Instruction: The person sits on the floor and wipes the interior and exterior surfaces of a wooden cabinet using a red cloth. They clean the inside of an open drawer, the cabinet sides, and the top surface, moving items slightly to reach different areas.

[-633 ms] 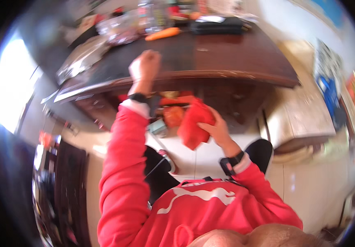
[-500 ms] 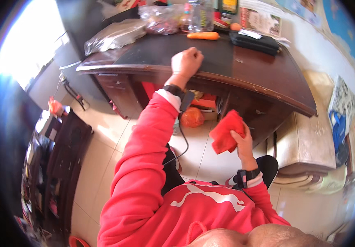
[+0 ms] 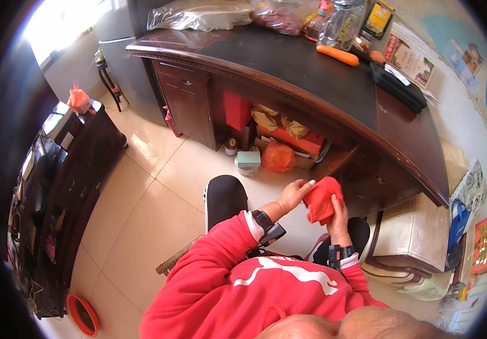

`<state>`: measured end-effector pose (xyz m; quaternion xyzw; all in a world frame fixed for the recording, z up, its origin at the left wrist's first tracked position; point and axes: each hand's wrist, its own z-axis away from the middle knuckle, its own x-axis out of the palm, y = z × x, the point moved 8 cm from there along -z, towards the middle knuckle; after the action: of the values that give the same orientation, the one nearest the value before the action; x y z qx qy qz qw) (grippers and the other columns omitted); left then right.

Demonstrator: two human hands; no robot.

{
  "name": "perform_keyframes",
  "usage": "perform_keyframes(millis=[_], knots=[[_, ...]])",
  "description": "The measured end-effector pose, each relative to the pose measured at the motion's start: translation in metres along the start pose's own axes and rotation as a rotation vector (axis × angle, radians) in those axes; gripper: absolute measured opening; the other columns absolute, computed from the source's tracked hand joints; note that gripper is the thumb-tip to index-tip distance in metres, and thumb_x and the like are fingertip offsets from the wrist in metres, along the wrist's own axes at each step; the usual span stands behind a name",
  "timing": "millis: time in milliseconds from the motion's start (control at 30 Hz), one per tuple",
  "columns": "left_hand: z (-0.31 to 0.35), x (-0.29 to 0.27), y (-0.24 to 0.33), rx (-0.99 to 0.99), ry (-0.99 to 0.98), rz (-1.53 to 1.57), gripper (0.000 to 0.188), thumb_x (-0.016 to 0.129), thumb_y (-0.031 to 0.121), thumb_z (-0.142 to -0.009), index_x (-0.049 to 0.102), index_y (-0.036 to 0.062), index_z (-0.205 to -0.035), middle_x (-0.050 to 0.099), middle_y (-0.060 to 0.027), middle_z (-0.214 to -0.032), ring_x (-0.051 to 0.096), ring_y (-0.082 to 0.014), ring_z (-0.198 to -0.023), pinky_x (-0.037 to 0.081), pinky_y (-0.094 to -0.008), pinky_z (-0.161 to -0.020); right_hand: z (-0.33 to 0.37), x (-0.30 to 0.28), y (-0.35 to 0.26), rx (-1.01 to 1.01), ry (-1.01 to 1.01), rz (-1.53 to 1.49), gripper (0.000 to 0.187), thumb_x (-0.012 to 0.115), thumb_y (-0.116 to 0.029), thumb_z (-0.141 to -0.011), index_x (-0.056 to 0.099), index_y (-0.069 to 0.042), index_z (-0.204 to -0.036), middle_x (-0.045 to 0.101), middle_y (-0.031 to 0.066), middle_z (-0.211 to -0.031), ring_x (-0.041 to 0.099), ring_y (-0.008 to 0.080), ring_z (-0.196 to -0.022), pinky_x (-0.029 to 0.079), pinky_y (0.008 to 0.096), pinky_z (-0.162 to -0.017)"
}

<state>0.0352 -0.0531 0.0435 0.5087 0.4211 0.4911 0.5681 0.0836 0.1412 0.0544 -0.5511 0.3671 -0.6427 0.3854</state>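
Note:
A folded red cloth (image 3: 323,198) is held up in front of my body, short of the desk's front. My right hand (image 3: 338,220) grips its lower right side, the thumb lying over the fabric. At its upper left edge is my left hand (image 3: 294,196), thumb and fingers closed on the cloth; part of the fingers is hidden behind it. A black band with a small dark device sits on each wrist. Beyond my hands stands a dark wooden desk (image 3: 254,56) with a black top panel.
On the desk lie a carrot (image 3: 337,55), a black case (image 3: 398,87), a clear plastic bottle (image 3: 342,25) and plastic bags (image 3: 198,15). Beneath it are an orange bag (image 3: 278,157) and boxes. A dark cabinet (image 3: 85,186) stands left, a pale sofa (image 3: 413,229) right.
My left hand has come back from above the desktop and taken hold of the red cloth. The cloth stays in my right hand. The view has shifted, showing more under the desk.

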Motion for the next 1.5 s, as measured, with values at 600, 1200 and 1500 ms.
perform_keyframes(millis=[600,1200,1500], knots=[[-0.057,-0.037,0.007,-0.116,-0.661,0.676,0.073,0.059,0.053,-0.106,0.046,0.0,-0.154,0.056,-0.0146,-0.152,0.056,-0.0251,-0.138,0.042,-0.0388,-0.118,-0.072,0.077,0.026,0.032,-0.206,0.104,0.064,0.068,-0.04,-0.102,0.051,0.001,-0.149,0.064,0.0129,-0.138,0.063,0.0233,-0.126,0.051,0.038,-0.108],[0.064,-0.067,0.066,0.052,-0.211,0.897,0.05,0.068,0.043,-0.101,0.059,0.0073,-0.136,0.072,-0.0065,-0.118,0.073,-0.0168,-0.099,0.06,-0.0312,-0.079,-0.025,0.141,-0.06,-0.134,-0.458,0.648,0.048,0.076,-0.013,-0.099,0.059,-0.001,-0.142,0.07,0.0068,-0.123,0.066,0.0109,-0.11,0.055,0.0288,-0.095],[0.037,-0.24,0.161,0.562,0.482,0.718,0.047,0.075,0.024,-0.099,0.056,0.0059,-0.138,0.066,-0.0052,-0.13,0.063,-0.018,-0.119,0.05,-0.0347,-0.104,-0.021,0.298,-0.244,-0.688,-0.642,0.978,0.025,0.076,-0.016,-0.098,0.072,-0.002,-0.118,0.077,0.0042,-0.106,0.071,0.0108,-0.1,0.057,0.0291,-0.09]])
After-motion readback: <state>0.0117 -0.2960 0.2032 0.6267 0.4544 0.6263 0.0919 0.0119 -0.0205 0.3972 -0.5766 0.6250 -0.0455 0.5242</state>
